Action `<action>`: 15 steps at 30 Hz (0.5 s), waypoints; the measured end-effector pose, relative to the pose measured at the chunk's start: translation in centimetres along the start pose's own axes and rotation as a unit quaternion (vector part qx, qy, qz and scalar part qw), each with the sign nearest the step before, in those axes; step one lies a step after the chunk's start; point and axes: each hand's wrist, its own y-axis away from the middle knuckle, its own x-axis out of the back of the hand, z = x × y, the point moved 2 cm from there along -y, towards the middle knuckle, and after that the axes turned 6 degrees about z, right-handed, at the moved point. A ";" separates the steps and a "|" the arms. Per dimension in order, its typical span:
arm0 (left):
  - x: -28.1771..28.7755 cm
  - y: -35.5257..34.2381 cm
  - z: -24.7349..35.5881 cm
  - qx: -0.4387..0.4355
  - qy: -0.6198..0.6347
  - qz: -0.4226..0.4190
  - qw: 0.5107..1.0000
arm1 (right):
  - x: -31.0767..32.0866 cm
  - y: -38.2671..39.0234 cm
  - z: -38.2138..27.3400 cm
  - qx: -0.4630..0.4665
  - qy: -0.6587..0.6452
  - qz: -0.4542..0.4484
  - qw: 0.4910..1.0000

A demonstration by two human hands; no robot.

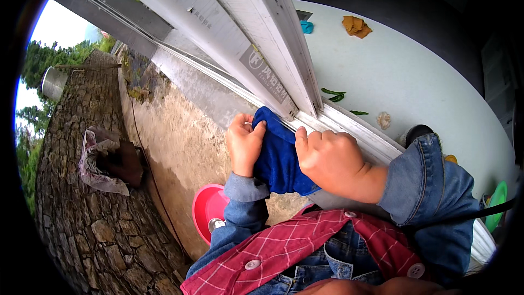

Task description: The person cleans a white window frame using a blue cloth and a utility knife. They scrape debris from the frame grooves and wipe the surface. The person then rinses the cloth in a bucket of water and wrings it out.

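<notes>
A dark blue cloth (278,158) hangs between my two hands, over the lower track of a white sliding window frame (259,38). My left hand (245,142) pinches the cloth's upper left edge between thumb and fingers, next to the bottom corner of the sash. On the other side, my right hand (334,158) is closed on the cloth's right edge, its knuckles up and thumb along the white window track (360,133). The cloth's lower part drapes loosely in front of me.
Beyond the track on the right lies a pale round tabletop (415,71) with a folded brown cloth (356,27), green peppers (334,96) and a garlic bulb (383,120). Below left stands a pink basin (206,207). A stone wall (93,213) carries a crumpled sack (103,161).
</notes>
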 end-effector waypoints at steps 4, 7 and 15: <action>-0.6 0.0 -0.2 0.006 0.017 -0.011 1.000 | -1.0 -0.4 -0.5 0.007 -0.001 0.009 1.000; -0.5 0.2 0.2 0.017 0.036 -0.020 0.999 | -2.4 -0.6 0.0 -0.018 0.011 -0.015 1.000; 0.0 0.4 -0.5 0.015 0.037 -0.029 0.999 | -1.8 -0.9 -1.5 -0.062 0.053 -0.044 0.996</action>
